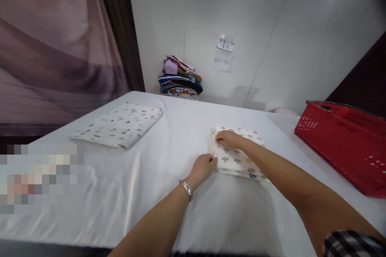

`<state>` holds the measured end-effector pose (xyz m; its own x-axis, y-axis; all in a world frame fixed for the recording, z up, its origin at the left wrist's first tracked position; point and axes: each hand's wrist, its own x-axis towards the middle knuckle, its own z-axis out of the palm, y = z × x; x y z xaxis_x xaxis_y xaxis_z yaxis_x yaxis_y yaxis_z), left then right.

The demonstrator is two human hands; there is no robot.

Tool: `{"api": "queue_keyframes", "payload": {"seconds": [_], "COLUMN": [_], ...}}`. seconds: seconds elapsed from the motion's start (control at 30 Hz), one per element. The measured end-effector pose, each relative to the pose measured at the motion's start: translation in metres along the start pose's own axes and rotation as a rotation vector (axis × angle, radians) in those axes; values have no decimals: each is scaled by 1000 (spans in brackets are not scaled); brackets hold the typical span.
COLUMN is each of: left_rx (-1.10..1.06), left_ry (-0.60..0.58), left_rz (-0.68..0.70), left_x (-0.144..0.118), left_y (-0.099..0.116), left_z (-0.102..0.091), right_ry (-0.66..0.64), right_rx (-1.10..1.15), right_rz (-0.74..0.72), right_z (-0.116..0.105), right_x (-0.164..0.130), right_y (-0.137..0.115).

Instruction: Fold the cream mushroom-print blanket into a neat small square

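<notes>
A folded white cloth (238, 161) with grey and coloured mushroom prints lies on the white-covered table (169, 192), right of the middle. My left hand (204, 168), with a silver bracelet at the wrist, is closed at the cloth's left edge, near its front corner. Farther back along that same edge, my right hand (230, 139) reaches across the top with its fingers bent and pinching the fabric. My right forearm hides part of the cloth's right side. The layers along the left edge stand slightly apart between my hands.
Another folded white cloth (120, 122) with small grey prints lies at the left. A pile of folded fabrics (181, 78) rises behind the table. The red plastic basket (343, 144) stands at the right. Paper signs (223, 62) hang on the wall. A blurred patch covers the lower left.
</notes>
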<state>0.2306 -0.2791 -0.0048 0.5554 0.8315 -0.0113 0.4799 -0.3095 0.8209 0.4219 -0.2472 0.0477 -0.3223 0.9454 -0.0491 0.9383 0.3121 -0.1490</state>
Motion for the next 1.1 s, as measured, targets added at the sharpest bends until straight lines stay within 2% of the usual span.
{"api": "queue_keyframes", "payload": {"seconds": [0.3, 0.43, 0.57, 0.73, 0.93, 1.1], "left_rx": [5, -3, -7, -25, -18, -41], "left_ry": [-10, -8, -19, -34, -17, -10], "left_rz": [-10, 5, -11, -8, -28, -32], "left_x": [-1, 0, 1, 2, 3, 2], "left_y": [2, -1, -3, -4, -2, -1], "left_z": [-2, -1, 1, 1, 0, 1], "right_ry": [-178, -85, -91, -45, 121, 186], "right_rx": [-175, -123, -32, 27, 222, 296], "right_rz": [48, 79, 140, 116, 139, 56], "right_z": [-9, -8, -1, 7, 18, 37], "right_x": [8, 14, 19, 20, -1, -20], "right_y": [-5, -10, -11, -14, -21, -31]}}
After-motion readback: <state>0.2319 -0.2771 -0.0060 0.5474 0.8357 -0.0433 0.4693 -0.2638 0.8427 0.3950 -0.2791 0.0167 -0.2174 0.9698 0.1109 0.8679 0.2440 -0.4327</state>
